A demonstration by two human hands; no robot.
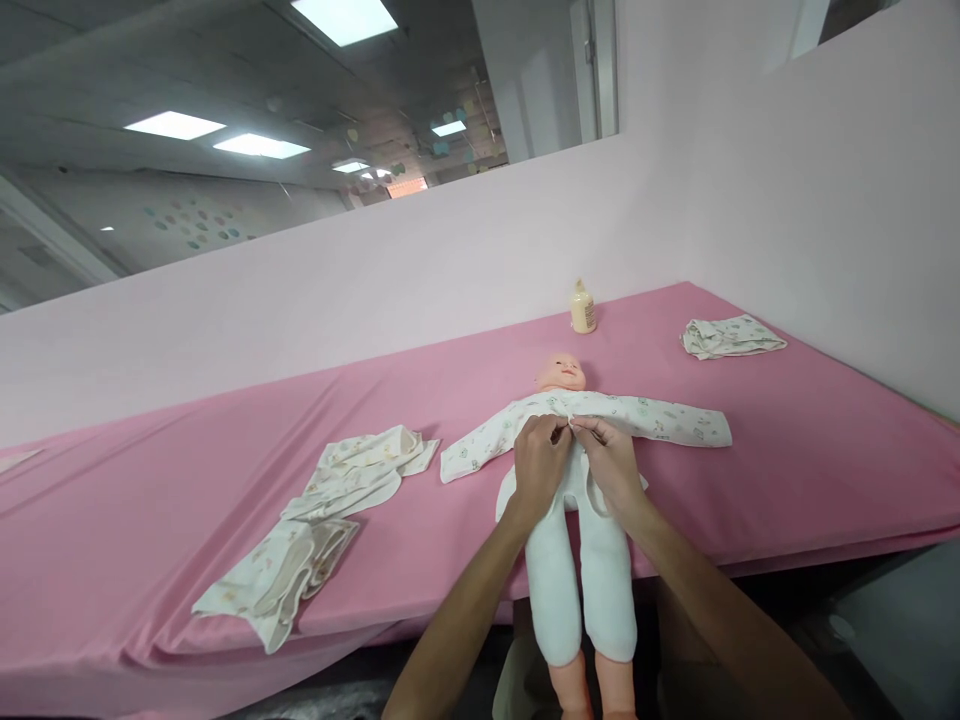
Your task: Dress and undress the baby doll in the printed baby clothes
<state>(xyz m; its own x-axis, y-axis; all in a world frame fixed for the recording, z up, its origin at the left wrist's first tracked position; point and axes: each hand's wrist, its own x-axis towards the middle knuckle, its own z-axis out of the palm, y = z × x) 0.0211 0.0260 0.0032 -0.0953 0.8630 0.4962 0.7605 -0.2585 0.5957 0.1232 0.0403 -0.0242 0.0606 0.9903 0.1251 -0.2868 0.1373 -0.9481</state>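
Note:
A baby doll (562, 373) lies on its back on the pink-covered table, its lower legs hanging over the front edge. It wears a white long-sleeved baby top (667, 418) with a small print, sleeves spread wide, and plain white pants (553, 580). Both of my hands meet at the doll's chest. My left hand (541, 460) pinches the front of the top near the neckline. Close beside it, my right hand (609, 462) pinches the cloth too, fingertips nearly touching the left ones. Whatever small fastening lies between the fingers is hidden.
Several printed baby clothes (360, 470) lie loosely folded to the left. A pale yellow pump bottle (583, 308) stands by the wall behind the doll's head. One folded printed cloth (731, 336) is at the far right. The pink sheet (450, 560) drapes over the table's front edge.

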